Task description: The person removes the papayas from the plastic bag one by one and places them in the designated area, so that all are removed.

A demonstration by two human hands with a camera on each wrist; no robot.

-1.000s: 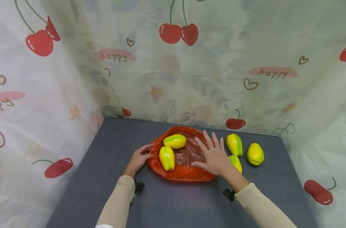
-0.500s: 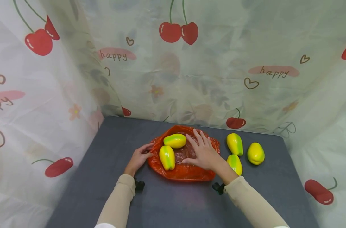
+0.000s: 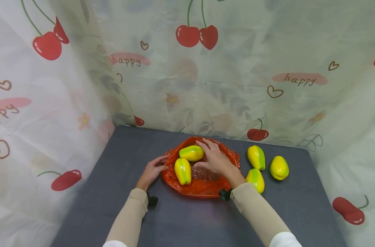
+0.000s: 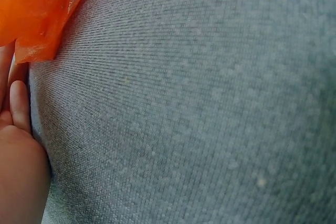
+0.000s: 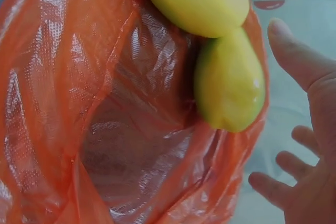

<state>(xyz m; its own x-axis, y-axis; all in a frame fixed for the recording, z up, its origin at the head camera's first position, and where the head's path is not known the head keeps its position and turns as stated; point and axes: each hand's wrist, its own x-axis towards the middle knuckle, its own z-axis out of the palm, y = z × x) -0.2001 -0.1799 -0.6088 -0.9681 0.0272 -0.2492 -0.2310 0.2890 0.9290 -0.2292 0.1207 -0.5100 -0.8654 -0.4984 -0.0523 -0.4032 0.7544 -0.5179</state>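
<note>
A red plastic bag (image 3: 202,188) lies spread wide on the table, its mouth facing up. Inside at its left are two yellow-green, papaya-like fruits: a rear one (image 3: 191,153) lying sideways and a front one (image 3: 183,171) lying lengthwise. My left hand (image 3: 151,173) holds the bag's left edge between thumb and fingers; the left wrist view shows orange plastic (image 4: 44,14) over the fingertips. Above the bag's right half, my right hand (image 3: 216,159) hovers with fingers spread, close to the rear fruit. The right wrist view shows a gap between this hand (image 5: 315,145) and both fruits.
Three similar yellow-green fruits lie right of the bag: one at the back (image 3: 256,157), one in front (image 3: 255,180) partly behind the right sleeve, and one farther right (image 3: 279,168). A cherry-print curtain (image 3: 224,85) surrounds the dark grey table (image 3: 128,144).
My right hand has moved left across the bag, from its right rim to near the rear fruit. The left hand has kept its hold on the bag's edge.
</note>
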